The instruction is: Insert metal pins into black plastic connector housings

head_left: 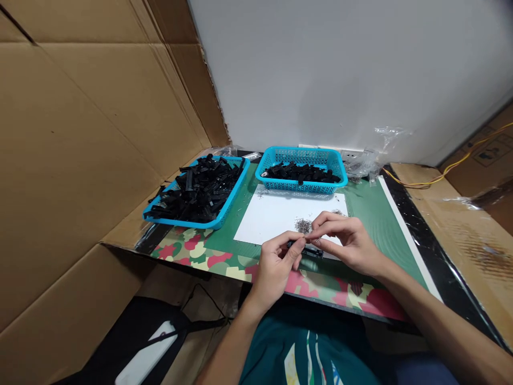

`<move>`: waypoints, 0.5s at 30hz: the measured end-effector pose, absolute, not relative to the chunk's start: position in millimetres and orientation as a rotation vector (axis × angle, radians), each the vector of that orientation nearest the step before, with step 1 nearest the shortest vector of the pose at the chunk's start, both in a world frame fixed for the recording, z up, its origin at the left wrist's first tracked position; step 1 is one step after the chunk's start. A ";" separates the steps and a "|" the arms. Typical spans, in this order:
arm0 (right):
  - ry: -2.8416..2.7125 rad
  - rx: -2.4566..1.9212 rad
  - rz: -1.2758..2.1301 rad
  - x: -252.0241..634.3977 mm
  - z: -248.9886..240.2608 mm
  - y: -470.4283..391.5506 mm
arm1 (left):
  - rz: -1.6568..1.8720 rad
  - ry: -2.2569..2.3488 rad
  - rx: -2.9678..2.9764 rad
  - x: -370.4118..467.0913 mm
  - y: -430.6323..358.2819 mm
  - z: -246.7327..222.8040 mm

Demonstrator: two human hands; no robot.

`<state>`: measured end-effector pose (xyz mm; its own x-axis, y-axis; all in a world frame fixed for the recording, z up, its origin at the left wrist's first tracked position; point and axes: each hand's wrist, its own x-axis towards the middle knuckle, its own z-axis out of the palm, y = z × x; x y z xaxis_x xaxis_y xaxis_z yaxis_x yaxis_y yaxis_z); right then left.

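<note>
Between my hands, over the front edge of a white sheet [264, 219], is a narrow black plastic part [311, 251]. My left hand [278, 259] grips its left end between thumb and fingers. My right hand [344, 238] is closed in a pinch at the part's upper side, fingertips close to my left thumb. A thin, shiny metal bit seems to stick out by the right fingertips, too small to name. Just beyond the fingers lies a pile of tiny metal pieces [303, 225] on the sheet, with a smaller pile [337, 212] partly behind my right hand.
A blue basket [229, 206] heaped with black plastic parts [200, 187] stands at left. Another blue basket [300, 186] with black pieces is at the back, near clear plastic bags [364, 163]. Cardboard [100, 107] walls the left side. A white phone-like object [146, 355] lies below left.
</note>
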<state>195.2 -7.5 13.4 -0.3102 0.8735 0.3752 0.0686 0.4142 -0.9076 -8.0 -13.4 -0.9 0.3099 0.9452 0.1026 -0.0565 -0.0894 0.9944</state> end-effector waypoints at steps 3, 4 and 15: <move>-1.707 -0.816 1.024 197.3 14.1 -7.6 | 1.051 0.897 1.372 -8.5 -11.5 -2.6; -1.716 -0.811 1.024 198.3 14.0 -7.4 | 1.040 0.893 1.369 -8.7 -10.8 -3.1; -1.835 -0.808 1.034 206.1 18.1 -8.5 | 1.021 0.870 1.287 -14.7 -8.0 -1.3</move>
<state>206.1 -8.5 18.1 -0.4232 0.8307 0.3617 0.1210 0.4474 -0.8861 -14.7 -8.0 -1.3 0.3312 0.9427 0.0396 -0.1100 -0.0031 0.9939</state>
